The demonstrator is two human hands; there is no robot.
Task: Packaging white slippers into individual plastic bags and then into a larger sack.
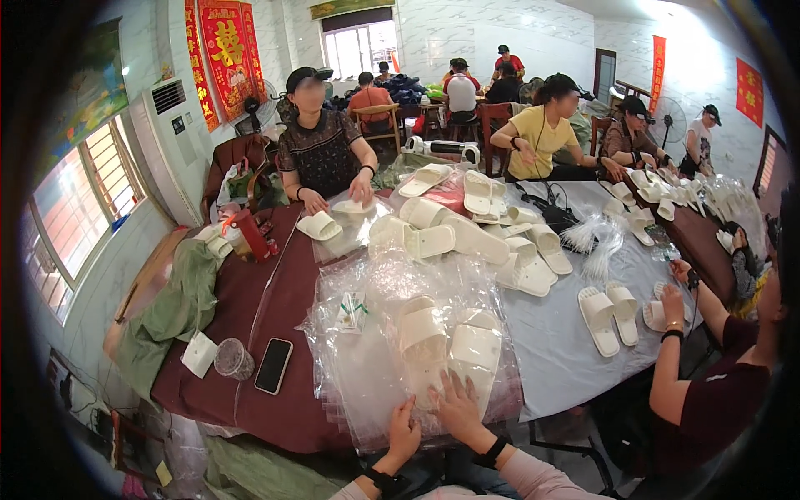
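- Right hand [458, 408] is open with its fingers spread, and they rest at the near end of a pair of white slippers [475, 342]. Maybe it lies so flat to stop things from sliding.
- Left hand [403, 433] is just beside it, fingers bent, at the near edge of the clear bags [358, 396]. I cannot tell if it has hold of the plastic.
- Those slippers lie side by side, soles down, with shiny plastic around them. I cannot tell if they are inside a bag.
- To the left on the dark red tabletop [292, 308] lie a phone [274, 365] and a clear tub [234, 359], perhaps put there to be out of the way.
- A little farther, a small white pack [352, 313] sits on the plastic. Its green marks are too small to read.
- Past that is a slipper pile [475, 242], maybe put in the middle so many people can reach it.
- Far off at the left, a red banner [225, 58] on the wall has big gold writing.
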